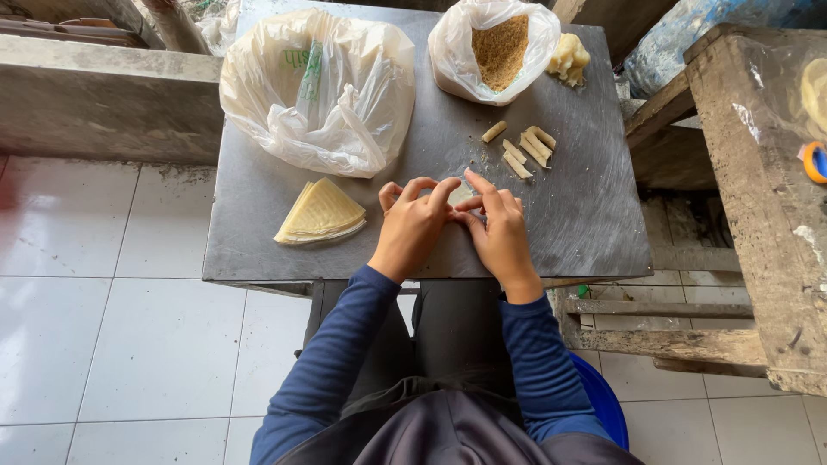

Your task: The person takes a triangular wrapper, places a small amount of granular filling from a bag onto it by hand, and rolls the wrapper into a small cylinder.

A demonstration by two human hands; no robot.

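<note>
A small pale wrapper piece [461, 196] is pressed flat on the grey metal table [586, 232], between the fingertips of both hands. The left hand [412, 226] is curled, fingers bent down onto the near-left part of the piece; the right hand [500, 231] is laid beside it with fingers extended over the right part. Neither hand is closed in a full grip: the piece is pinned and pinched by fingertips only, and most of it is hidden beneath them, so its exact shape cannot be told. The 2 hands are touching each other at the thumbs, judged to be so placed that the thin sheet is kept from slipping while it is worked.

Just beyond the right hand, 5 finished rolls [524, 148] are laid in a loose cluster, near but apart from the hands. To the left of the left hand, a fan-shaped stack of triangular wrappers [320, 212] is kept within easy reach. At the far edge, an open plastic bag of brown crumbly filling [500, 47] is stood, with a pale yellow lump [569, 58] touching its right side. A larger, crumpled plastic bag [323, 86] is set at the far left.
</note>
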